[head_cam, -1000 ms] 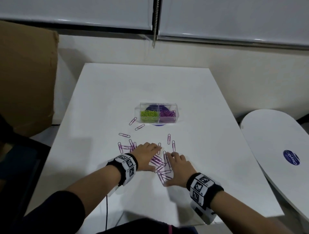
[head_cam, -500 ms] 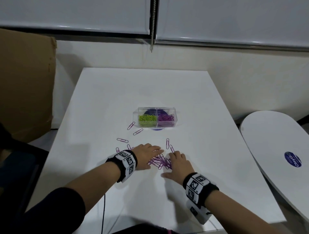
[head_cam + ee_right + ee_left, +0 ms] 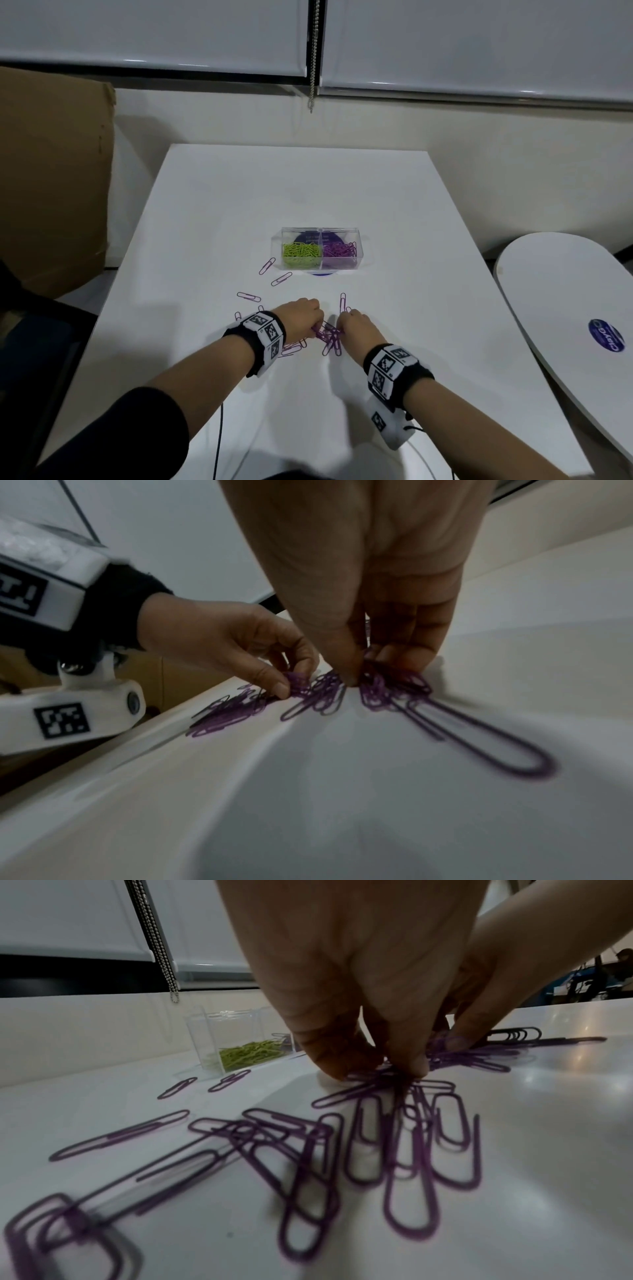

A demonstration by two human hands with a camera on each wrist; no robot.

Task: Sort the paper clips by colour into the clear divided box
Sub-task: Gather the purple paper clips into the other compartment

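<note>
A clear divided box (image 3: pixel 320 251) stands mid-table, green clips (image 3: pixel 300 253) in its left compartment, purple clips (image 3: pixel 339 251) in its right. A heap of purple paper clips (image 3: pixel 329 337) lies on the table nearer me. My left hand (image 3: pixel 301 317) and right hand (image 3: pixel 356 327) meet over the heap, fingers curled down. In the left wrist view my left hand (image 3: pixel 377 1066) pinches a bunch of purple clips (image 3: pixel 394 1123) at the table. My right hand (image 3: pixel 359 674) pinches another purple bunch (image 3: pixel 387 691) in the right wrist view.
Loose purple clips (image 3: pixel 267 265) lie left of the box and around my left wrist. A brown cardboard sheet (image 3: pixel 51 178) stands at the left. A white rounded board (image 3: pixel 565 308) lies off the table's right edge. A cable (image 3: pixel 219 442) hangs at the near edge.
Both hands were flat, sweeping the spread clips together. Now their fingers have curled in and pinch the gathered heap, which is tighter between them.
</note>
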